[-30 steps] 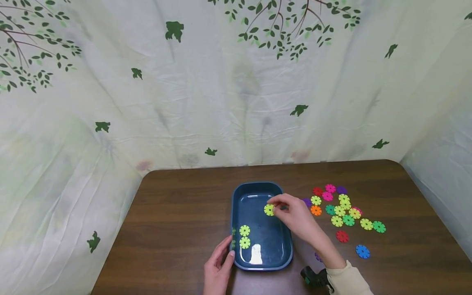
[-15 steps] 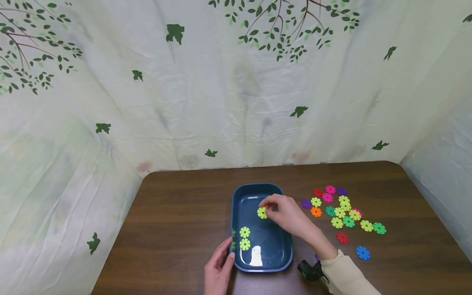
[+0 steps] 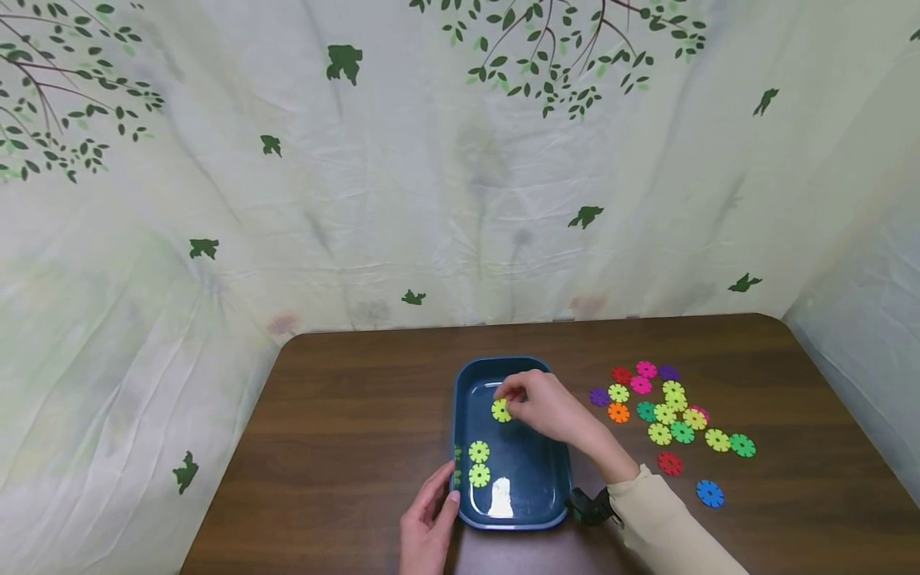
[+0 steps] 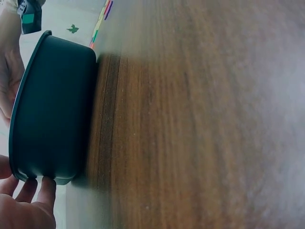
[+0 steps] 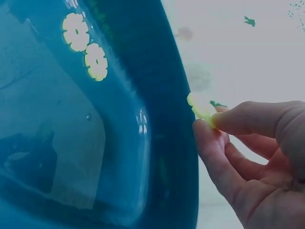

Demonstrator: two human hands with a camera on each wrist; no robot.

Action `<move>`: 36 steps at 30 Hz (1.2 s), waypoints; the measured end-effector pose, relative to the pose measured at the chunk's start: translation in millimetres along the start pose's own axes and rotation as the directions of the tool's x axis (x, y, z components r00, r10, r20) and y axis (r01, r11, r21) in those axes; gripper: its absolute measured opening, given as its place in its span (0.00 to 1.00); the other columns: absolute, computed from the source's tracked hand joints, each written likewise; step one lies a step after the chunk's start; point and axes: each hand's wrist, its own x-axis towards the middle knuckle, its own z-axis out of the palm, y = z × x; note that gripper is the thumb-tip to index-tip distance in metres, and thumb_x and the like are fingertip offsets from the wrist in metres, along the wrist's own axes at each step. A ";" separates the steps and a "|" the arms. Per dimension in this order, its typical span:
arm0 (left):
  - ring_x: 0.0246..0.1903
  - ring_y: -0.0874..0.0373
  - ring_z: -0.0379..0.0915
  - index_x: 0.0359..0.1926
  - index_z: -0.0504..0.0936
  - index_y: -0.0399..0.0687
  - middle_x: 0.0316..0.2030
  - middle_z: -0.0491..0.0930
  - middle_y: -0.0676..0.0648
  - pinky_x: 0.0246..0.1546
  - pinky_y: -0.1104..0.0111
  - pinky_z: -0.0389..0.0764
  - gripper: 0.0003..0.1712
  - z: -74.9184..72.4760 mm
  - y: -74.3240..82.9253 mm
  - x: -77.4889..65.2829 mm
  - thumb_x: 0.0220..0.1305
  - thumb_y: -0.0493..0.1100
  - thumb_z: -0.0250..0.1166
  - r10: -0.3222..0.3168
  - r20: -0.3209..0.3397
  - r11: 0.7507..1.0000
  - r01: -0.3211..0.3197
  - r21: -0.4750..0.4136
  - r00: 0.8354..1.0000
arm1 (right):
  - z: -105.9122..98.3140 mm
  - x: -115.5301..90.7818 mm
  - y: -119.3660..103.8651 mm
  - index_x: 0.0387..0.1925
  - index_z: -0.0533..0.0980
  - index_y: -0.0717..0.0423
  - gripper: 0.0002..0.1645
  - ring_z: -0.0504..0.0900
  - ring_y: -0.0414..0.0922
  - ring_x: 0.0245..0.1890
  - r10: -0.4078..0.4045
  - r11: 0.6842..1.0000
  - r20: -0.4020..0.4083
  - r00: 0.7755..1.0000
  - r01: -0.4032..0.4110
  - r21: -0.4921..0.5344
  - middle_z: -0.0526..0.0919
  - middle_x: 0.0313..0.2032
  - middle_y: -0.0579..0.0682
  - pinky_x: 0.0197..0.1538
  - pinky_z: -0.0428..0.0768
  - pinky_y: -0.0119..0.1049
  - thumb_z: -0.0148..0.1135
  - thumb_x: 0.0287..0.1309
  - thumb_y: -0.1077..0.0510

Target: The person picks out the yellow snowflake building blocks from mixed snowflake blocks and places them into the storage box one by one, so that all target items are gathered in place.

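Note:
My right hand pinches a yellow notched building disc between thumb and finger, over the far half of a dark blue tray. The right wrist view shows this disc at the thumb and fingertips, overlapping the tray's rim. Two more yellow discs lie inside the tray along its left side, one in front of the other. At the tray's near left, my left hand grips the side. In the left wrist view its fingertips press the outer wall, with the thumb at the rim.
Several loose discs in yellow, green, pink, red, purple and orange lie on the brown table, right of the tray. A red disc and a blue disc lie nearer the front. A leaf-patterned cloth hangs behind the table.
My right hand has moved left over the tray, carrying the pinched yellow disc. The left hand stays at the tray's side, and the two discs inside have not moved.

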 end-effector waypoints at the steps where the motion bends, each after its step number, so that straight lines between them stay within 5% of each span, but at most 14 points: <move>1: 0.57 0.51 0.73 0.58 0.80 0.39 0.58 0.77 0.42 0.57 0.78 0.70 0.22 0.2 0.5 -0.1 0.62 0.27 0.63 -0.012 -0.001 1.000 0.012 -0.002 1.000 | 0.4 1.3 -0.3 0.42 0.84 0.54 0.10 0.75 0.42 0.29 0.001 1.000 0.008 1.000 -0.001 0.000 0.80 0.31 0.42 0.33 0.80 0.33 0.62 0.60 0.66; 9: 0.59 0.49 0.72 0.59 0.80 0.42 0.59 0.76 0.42 0.57 0.79 0.69 0.22 0.4 2.4 -0.7 0.63 0.28 0.63 -0.055 0.002 0.998 0.055 0.018 0.998 | 4.1 12.6 -2.4 0.42 0.83 0.58 0.11 0.75 0.43 0.29 -0.016 1.000 0.043 0.999 0.015 0.027 0.82 0.32 0.46 0.33 0.79 0.35 0.60 0.60 0.69; 36: 0.57 0.61 0.73 0.58 0.80 0.39 0.58 0.77 0.41 0.58 0.79 0.69 0.22 0.0 2.7 -0.8 0.63 0.28 0.63 -0.024 0.002 1.000 0.024 0.014 1.000 | 27.9 38.9 12.1 0.36 0.84 0.57 0.10 0.75 0.44 0.30 0.038 0.997 0.146 0.989 -0.046 0.055 0.81 0.31 0.48 0.34 0.78 0.36 0.65 0.55 0.71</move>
